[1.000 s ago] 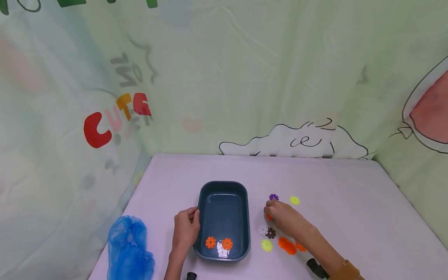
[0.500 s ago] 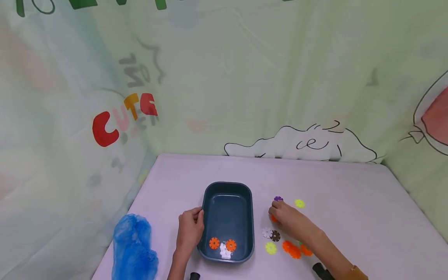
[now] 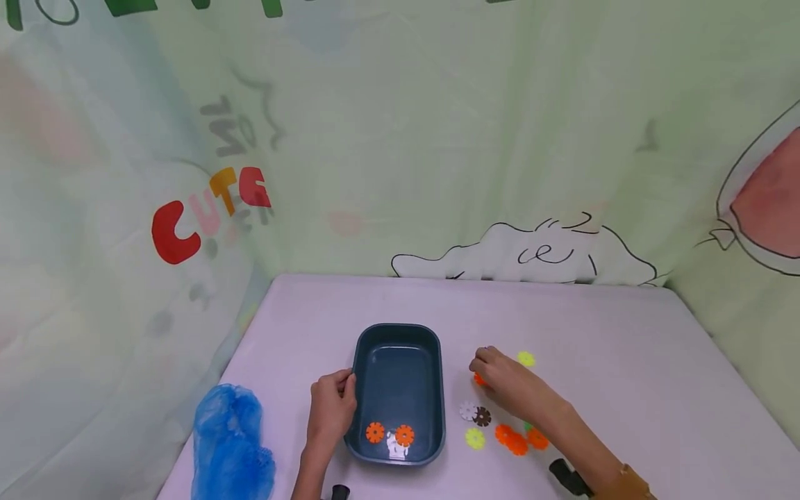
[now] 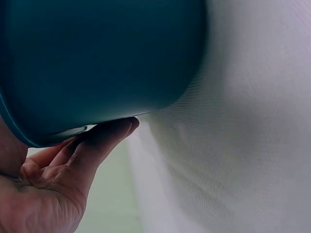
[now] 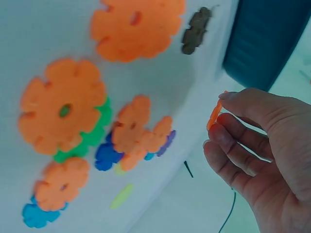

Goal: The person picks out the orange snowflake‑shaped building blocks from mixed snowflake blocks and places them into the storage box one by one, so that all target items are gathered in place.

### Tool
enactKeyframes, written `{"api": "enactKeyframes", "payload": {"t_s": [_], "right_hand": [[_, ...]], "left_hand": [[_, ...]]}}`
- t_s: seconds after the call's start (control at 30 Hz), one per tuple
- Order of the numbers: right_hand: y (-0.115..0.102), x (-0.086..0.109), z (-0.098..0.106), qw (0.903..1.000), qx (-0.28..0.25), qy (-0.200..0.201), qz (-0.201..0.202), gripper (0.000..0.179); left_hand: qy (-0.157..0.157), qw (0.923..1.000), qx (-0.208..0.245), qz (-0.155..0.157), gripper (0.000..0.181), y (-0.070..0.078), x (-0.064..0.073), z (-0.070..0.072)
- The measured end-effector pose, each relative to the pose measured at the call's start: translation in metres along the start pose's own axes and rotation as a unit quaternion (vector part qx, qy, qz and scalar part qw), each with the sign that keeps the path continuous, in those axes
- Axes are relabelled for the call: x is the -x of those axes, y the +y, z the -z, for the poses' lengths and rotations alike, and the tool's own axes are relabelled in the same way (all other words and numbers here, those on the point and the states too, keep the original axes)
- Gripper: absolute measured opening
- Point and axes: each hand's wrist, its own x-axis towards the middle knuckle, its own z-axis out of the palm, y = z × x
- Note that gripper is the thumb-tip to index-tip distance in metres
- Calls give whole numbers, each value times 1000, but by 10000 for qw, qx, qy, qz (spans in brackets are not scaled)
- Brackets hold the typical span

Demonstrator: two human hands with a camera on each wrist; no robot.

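Note:
My left hand [image 3: 331,410] grips the left rim of a dark blue plastic tray [image 3: 400,389]; in the left wrist view its fingers [image 4: 104,138] lie against the tray's outer wall. Inside the tray's near end are two orange notched plastic discs [image 3: 375,432]. To the right of the tray, my right hand [image 3: 509,378] pinches another orange notched disc [image 5: 215,115] edge-on between thumb and fingers. Close by on the table lie a white disc [image 3: 468,411], a brown disc [image 3: 482,417], a yellow disc [image 3: 475,438] and several orange discs [image 3: 516,444] near the forearm.
A crumpled blue plastic bag [image 3: 231,444] lies at the table's left edge. Another yellow disc [image 3: 526,358] is beyond the right hand. In the right wrist view, green [image 5: 90,136] and blue discs [image 5: 39,213] show beneath orange ones. A printed curtain [image 3: 437,139] stands behind the table.
My right hand has risen slightly with the orange disc, and the purple disc beyond it is now nearly hidden by the fingers. My left hand stays on the tray.

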Motion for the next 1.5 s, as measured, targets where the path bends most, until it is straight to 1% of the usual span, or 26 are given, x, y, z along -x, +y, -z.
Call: {"api": "enactKeyframes", "payload": {"t_s": [0.27,0.47,0.53,0.67,0.77,0.9,1.3,1.5], "right_hand": [[-6,-6,15,9999,31,78,126,35],[-11,-11,26,9990,9,321,313,35],[-12,-12,27,9986,-24,373,375,34],[-14,-11,28,9978,-116,460,469,36],[-14,-10,28,9976,-173,503,448,38],[-15,-11,30,9977,-196,510,398,39],[-20,-14,37,9964,-280,625,494,38],[-24,-17,43,9952,-206,750,600,39]], "left_hand": [[-7,10000,34,5,29,-1,-3,1],[15,10000,16,41,30,0,-4,1],[12,9999,-3,103,30,0,-4,1],[-38,9999,27,95,30,-1,-2,1],[-68,9999,92,-12,29,-1,-1,1],[-40,9999,111,-35,29,-1,0,0],[-47,10000,81,29,30,-1,1,2],[-44,10000,62,37,29,1,1,2]]}}
